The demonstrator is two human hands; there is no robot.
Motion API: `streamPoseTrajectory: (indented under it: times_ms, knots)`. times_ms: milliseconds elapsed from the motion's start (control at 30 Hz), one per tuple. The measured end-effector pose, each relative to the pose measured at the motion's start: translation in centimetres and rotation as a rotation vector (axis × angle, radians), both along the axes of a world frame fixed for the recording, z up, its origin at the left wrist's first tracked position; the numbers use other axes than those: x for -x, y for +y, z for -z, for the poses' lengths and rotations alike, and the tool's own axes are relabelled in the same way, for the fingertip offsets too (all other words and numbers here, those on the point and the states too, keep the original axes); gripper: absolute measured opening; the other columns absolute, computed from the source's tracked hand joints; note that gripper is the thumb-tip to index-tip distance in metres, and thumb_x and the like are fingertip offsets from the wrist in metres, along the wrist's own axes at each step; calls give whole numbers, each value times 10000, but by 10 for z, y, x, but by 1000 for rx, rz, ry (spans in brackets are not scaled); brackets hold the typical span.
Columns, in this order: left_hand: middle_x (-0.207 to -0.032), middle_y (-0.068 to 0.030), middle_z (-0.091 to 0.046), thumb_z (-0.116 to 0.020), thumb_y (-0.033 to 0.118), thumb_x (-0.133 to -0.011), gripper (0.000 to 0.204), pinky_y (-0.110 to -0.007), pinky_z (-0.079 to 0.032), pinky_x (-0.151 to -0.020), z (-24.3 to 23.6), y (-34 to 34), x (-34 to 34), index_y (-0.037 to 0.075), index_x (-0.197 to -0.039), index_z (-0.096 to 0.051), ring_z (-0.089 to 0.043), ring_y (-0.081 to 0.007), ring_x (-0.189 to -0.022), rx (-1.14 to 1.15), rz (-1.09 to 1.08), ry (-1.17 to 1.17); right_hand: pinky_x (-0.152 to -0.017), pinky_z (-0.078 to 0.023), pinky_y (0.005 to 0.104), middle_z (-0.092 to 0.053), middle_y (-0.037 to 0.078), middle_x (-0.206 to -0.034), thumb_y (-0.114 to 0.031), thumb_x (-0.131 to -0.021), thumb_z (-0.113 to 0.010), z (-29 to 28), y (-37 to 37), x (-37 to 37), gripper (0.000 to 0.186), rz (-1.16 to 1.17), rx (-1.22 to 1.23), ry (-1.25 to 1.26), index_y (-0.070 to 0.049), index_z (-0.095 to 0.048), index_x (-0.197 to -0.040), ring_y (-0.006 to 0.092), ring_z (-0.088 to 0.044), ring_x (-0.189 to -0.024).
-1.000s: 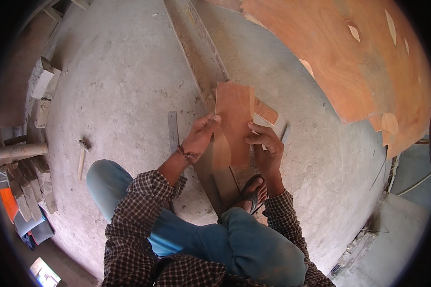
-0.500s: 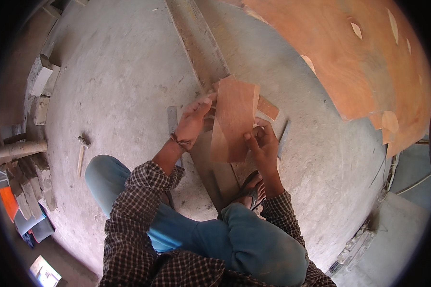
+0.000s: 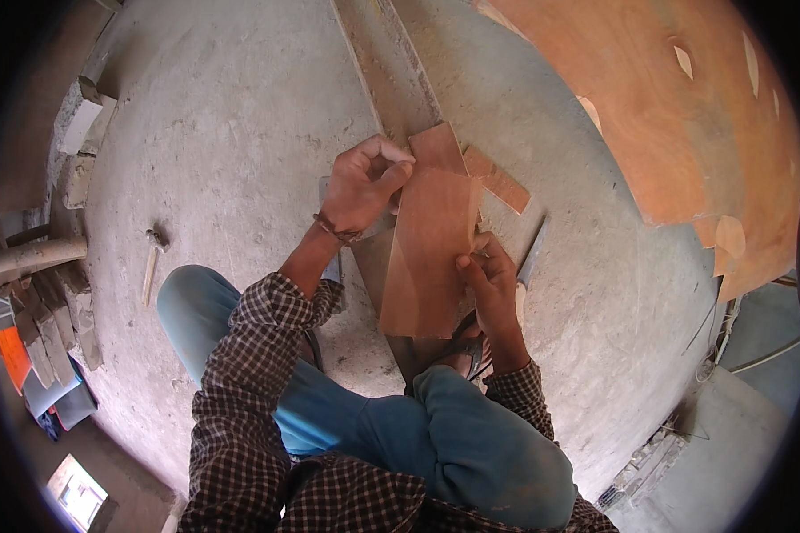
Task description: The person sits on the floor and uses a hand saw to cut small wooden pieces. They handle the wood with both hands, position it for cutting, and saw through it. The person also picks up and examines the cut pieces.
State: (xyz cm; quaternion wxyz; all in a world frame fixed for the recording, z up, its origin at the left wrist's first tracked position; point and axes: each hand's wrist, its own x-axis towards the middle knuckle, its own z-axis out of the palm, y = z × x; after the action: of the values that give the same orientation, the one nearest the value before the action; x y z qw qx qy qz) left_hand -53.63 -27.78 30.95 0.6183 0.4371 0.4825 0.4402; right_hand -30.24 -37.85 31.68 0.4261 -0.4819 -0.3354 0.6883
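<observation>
My left hand, fingers curled, grips a rear reddish plywood piece near its left edge. My right hand pinches the right edge of the front plywood piece, thumb on top. The front piece overlaps the rear one. Beneath them runs a long dusty board. A small plywood offcut lies to the upper right. A long blade-like tool lies right of my right hand. A flat metal strip is partly hidden under my left wrist.
A large plywood sheet covers the upper right. A hammer lies on the concrete floor left of my bent knee. Timber offcuts and blocks line the left side; cables run at the right.
My left hand has moved upward, to the top of the pieces. The front piece has slid lower, and more of a rear piece now shows above it, where the two are offset.
</observation>
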Motion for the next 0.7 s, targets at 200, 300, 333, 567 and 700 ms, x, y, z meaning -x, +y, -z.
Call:
streamPoseTrajectory:
  times_ms: [200, 300, 333, 567, 700]
  knots:
    - [-798, -46, -700, -640, 181, -1050, 177, -270, -552, -532, 16, -3, 8, 19, -981, -656, -676, -129, -618, 281, 85, 51, -570, -500, 214, -698, 19, -947, -174, -1052, -600, 32, -13, -10, 223, -135, 393, 356, -54, -583, -1239, 70, -653, -686]
    - [-781, -52, -699, -634, 245, -1058, 233, -287, -563, -539, 39, -12, 5, 31, -966, -649, -686, -146, -624, 309, 63, 91, -591, -510, 217, -717, 21, -1012, -224, -1061, -601, 47, -24, -15, 295, -219, 419, 511, -60, -576, -1305, 57, -683, -755]
    - [-781, -54, -699, -637, 264, -1058, 250, -295, -568, -544, 44, -13, 4, 32, -965, -646, -688, -154, -624, 321, 44, 92, -569, -506, 220, -716, 28, -1018, -228, -1062, -600, 55, -27, -17, 305, -203, 416, 537, -57, -571, -1314, 63, -682, -735]
    - [-921, -72, -725, -634, 382, -1060, 368, -334, -602, -718, 47, -21, -1, 14, -1051, -655, -723, -186, -812, 531, 105, 94, -496, -494, 242, -704, 65, -901, -283, -1059, -625, 55, -4, 0, 305, 24, 291, 151, -52, -569, -1250, 132, -665, -603]
    - [-1051, -127, -726, -688, 334, -1009, 457, -340, -577, -841, 68, -45, 1, -53, -1244, -624, -700, -177, -990, 318, 255, 75, -604, -553, 363, -719, 95, -920, -324, -1030, -665, 67, 23, -7, 410, -196, 26, -481, -33, -563, -1299, 252, -709, -717]
